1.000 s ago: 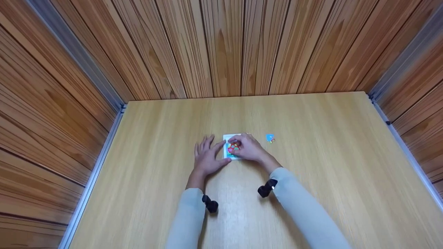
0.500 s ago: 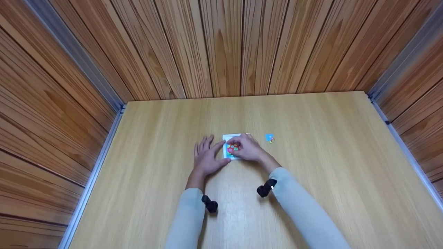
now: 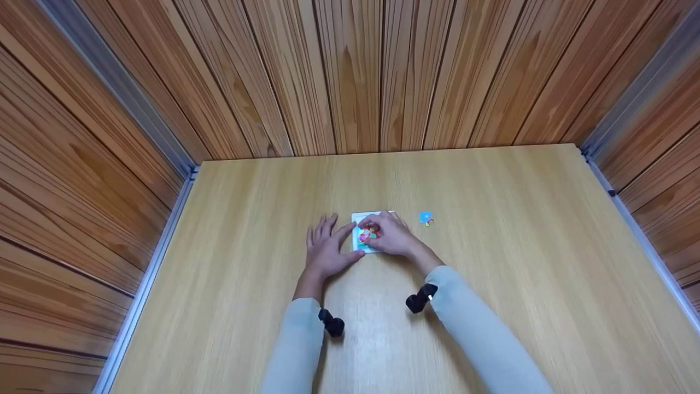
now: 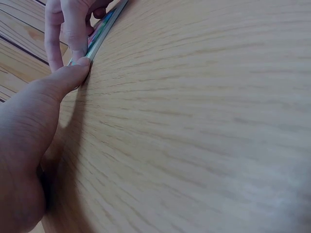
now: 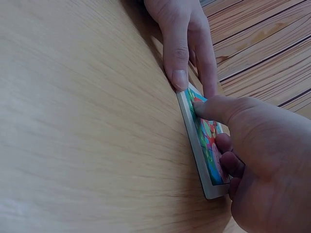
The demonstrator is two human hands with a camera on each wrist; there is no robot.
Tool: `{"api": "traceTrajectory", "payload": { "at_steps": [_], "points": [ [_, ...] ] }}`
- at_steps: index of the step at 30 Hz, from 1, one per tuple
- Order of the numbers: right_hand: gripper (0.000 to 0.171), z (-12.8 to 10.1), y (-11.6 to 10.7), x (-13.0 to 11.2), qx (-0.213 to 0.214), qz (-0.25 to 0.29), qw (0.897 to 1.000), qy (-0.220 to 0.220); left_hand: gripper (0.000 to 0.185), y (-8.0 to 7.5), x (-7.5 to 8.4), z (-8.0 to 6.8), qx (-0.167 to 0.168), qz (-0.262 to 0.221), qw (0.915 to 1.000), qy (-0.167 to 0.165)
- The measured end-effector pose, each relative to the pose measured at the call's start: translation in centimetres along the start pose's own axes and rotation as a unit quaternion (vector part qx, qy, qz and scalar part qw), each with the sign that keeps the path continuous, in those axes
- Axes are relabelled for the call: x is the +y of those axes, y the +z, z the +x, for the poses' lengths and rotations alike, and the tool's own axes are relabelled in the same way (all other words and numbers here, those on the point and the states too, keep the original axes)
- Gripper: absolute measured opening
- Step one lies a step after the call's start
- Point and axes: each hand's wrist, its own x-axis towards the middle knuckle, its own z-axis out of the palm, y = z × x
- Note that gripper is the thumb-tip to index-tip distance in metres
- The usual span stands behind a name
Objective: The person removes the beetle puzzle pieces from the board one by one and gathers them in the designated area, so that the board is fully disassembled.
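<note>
A small jigsaw puzzle in a white tray (image 3: pixel 354 216) lies on the table, its picture bright red, blue and green. My left hand (image 3: pixel 326 253) is spread on the left, its thumb and index fingertip at the tray's left edge. In the right wrist view that thumb touches a corner of the tray (image 5: pixel 196 148). My right hand (image 3: pixel 396 234) is curled over the picture, pinching a colourful puzzle piece (image 3: pixel 367 233) between thumb and index finger, low at the tray. The palm hides the tray's right side. A loose blue puzzle piece (image 3: pixel 425 217) lies right of the tray.
The wooden table (image 3: pixel 251 208) is bounded by plank walls at the back (image 3: pixel 350 76) and sides, with grey metal rails along the left and right edges. A black camera (image 3: pixel 332 323) sits on the left wrist, another camera (image 3: pixel 421 297) on the right.
Both hands stay nearly in place. Between the right thumb and index finger, the coloured surface now shows a paler glint than before.
</note>
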Motion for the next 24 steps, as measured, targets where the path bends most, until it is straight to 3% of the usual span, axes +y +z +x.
{"api": "traceTrajectory", "payload": {
  "at_steps": [5,17,24],
  "points": [
    [0.033,-0.04,0.06,-0.01,0.011,0.013,1.000,-0.008,0.081,0.03,-0.04,-0.01,0.008,0.004,0.9999,0.008],
    [0.034,-0.28,0.50,-0.11,0.017,0.032,0.999,0.009,0.083,-0.23,0.30,-0.05,-0.010,-0.005,0.9998,-0.016],
    [0.036,-0.35,1.00,0.64,0.035,0.053,0.998,-0.020,0.081,-0.38,0.56,-0.25,-0.011,-0.010,0.9997,-0.017]
  ]
}}
